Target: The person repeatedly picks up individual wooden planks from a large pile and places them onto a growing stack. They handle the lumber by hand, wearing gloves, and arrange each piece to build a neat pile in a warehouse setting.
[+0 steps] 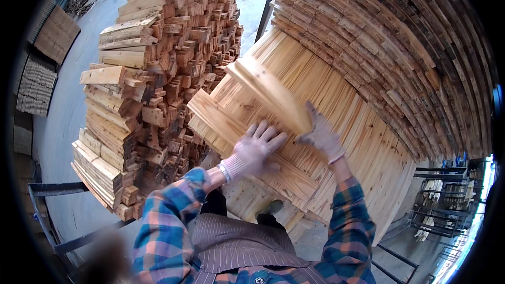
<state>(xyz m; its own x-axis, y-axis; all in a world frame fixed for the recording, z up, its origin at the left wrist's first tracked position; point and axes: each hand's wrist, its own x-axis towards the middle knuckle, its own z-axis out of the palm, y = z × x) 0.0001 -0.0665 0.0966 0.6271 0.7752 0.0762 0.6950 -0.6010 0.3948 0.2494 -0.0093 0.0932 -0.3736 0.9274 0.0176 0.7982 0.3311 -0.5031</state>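
I wear pale work gloves and a plaid shirt. My right hand [321,135] grips the near end of a pale wooden board [268,92] that is lifted and blurred, tilted up and away to the left. My left hand [255,150] lies flat with fingers spread on the top board of a stack of planks [236,118] in front of me. Those planks rest on a broad layer of thin pale boards [336,110].
A tall rough pile of short wood offcuts [152,79] rises on the left. A high stack of darker boards [389,31] curves along the right. Concrete floor [73,105] lies at left, with flat board bundles [55,34] and a metal frame [50,189]. Metal racks [439,194] stand lower right.
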